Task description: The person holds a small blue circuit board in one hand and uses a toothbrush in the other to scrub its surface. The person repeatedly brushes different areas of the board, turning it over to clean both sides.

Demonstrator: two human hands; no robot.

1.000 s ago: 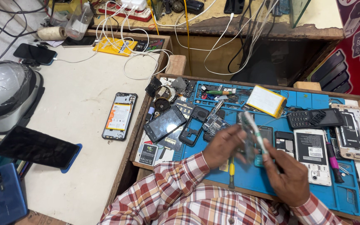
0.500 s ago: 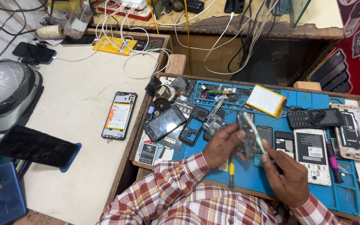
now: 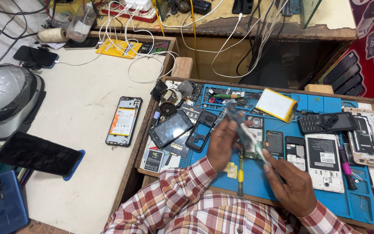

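My left hand [image 3: 222, 146] is shut on a small green phone circuit board [image 3: 235, 116], held tilted above the blue work mat [image 3: 256, 184]. My right hand [image 3: 294, 187] grips a thin white-handled tool [image 3: 253, 142] whose tip rests against the board. Both hands hover over a wooden tray of phone parts. A yellow-handled screwdriver [image 3: 240, 171] lies on the mat just under my left wrist. My sleeves are red and white plaid.
On the tray lie a yellow battery pack [image 3: 276, 104], a black keypad phone [image 3: 326, 123], a white phone back [image 3: 324, 161] and a dark smartphone [image 3: 170, 129]. The table on the left holds an opened phone [image 3: 123, 121], a grey helmet [image 3: 4, 98], other phones [image 3: 37, 154] and cables [image 3: 146, 60].
My left hand has shifted the board a little to the left and up. The tool followed it, and my right hand stayed almost in place.
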